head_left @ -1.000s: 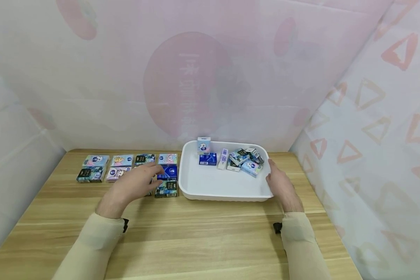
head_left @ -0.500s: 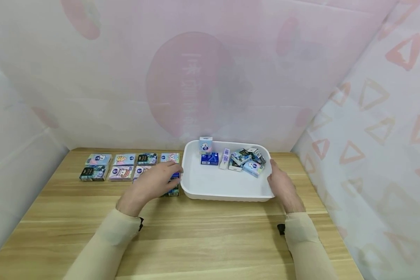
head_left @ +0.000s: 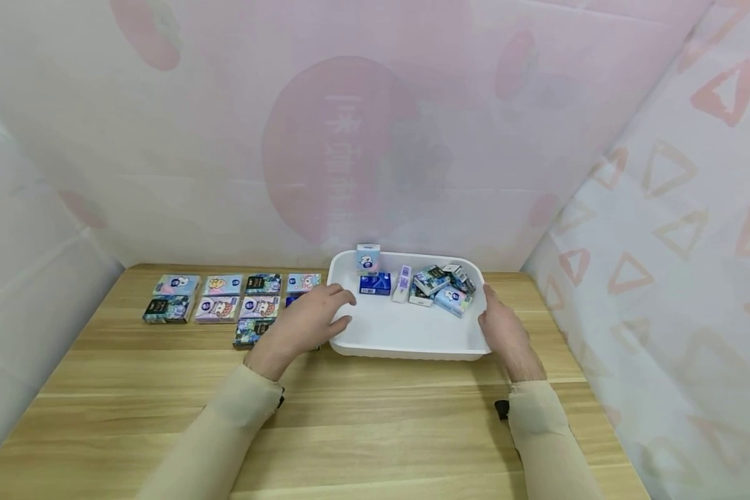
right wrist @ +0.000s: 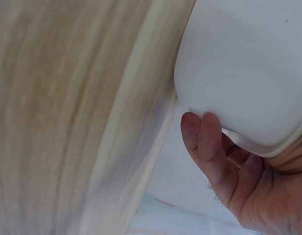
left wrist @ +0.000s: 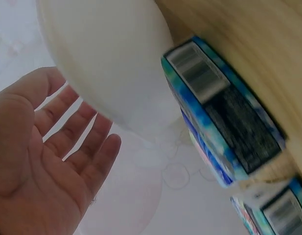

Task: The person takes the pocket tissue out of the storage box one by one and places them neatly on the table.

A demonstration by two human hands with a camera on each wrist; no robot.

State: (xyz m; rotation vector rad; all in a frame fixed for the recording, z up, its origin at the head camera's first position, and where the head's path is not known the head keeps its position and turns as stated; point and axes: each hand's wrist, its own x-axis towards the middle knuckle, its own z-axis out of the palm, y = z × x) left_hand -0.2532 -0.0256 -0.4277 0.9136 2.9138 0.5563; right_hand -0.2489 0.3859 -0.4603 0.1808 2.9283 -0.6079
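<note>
A white plastic tray (head_left: pixel 406 330) stands on the table with small printed packs inside. My left hand (head_left: pixel 306 316) is over its left rim, holding nothing, thumb and fingers spread apart. In the left wrist view that hand's fingers (left wrist: pixel 60 132) extend beside the tray's outer wall (left wrist: pixel 111 63). My right hand (head_left: pixel 503 330) grips the tray's right rim; the right wrist view has its fingers (right wrist: pixel 209 137) curled under the edge. Inside, a light blue pack (head_left: pixel 367 260) stands upright behind a dark blue pack (head_left: pixel 375 283). A purple-white pack (head_left: pixel 402 284) sits beside a heap of packs (head_left: pixel 440 288).
Left of the tray, several packs lie in rows, among them a dark floral pack (head_left: pixel 167 309) and a pink pack (head_left: pixel 217 309). My left hand and forearm hide some near the tray. The wooden table (head_left: pixel 375 423) meets a printed cloth wall (head_left: pixel 225 173) behind.
My left hand has moved right from above the packs on the table to the tray's left rim. The right hand keeps its hold, and the tray's packs look unchanged.
</note>
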